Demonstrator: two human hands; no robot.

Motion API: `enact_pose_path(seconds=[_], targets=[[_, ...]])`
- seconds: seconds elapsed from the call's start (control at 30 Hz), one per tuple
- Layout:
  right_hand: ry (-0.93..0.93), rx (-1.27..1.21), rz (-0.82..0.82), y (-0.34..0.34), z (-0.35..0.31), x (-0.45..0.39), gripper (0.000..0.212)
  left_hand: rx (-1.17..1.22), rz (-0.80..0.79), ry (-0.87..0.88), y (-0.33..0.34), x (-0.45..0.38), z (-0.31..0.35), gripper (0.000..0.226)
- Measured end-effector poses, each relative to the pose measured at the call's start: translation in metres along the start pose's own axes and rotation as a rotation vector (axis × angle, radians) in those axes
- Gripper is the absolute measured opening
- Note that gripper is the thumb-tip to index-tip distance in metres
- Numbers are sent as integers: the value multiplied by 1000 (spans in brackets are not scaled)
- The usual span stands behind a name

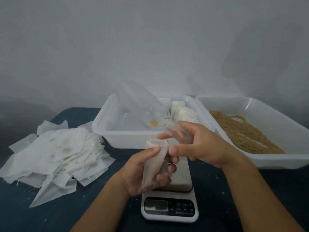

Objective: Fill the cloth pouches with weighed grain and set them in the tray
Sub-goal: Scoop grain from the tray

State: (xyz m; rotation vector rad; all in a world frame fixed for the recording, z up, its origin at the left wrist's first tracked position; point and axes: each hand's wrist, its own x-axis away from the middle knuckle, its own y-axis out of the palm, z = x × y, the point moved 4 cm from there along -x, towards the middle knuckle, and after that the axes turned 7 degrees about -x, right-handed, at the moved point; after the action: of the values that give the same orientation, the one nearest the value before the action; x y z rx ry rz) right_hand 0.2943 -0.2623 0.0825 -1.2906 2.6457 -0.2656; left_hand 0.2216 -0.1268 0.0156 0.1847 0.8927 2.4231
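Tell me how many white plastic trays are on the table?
2. One white tray sits in the middle behind the scale, holding filled pouches. The other tray sits on the right, holding the grain. None looks hidden.

Left hand (142,171) holds a pouch (154,166); right hand (199,144) tilts a cup (145,106).

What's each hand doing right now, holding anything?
Left hand: closed on a cloth pouch, held above the scale.
Right hand: holding a clear plastic cup tipped toward the pouch's open mouth.
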Motion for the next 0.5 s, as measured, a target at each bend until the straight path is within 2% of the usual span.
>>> enact_pose_path(seconds=[0.13,0.23,0.37,0.5], targets=[[7,-57,47,7,7,-5,51,-52,-10,4,3,-1,0,41],[-86,-72,149,2,2,-7,46,-50,25,25,0,-1,0,51],[-240,28,304,-6,-11,-6,43,-136,72,115,-4,-4,6,61],[-347,48,440,-9,-20,2,38,-280,260,230,-7,-10,11,40]])
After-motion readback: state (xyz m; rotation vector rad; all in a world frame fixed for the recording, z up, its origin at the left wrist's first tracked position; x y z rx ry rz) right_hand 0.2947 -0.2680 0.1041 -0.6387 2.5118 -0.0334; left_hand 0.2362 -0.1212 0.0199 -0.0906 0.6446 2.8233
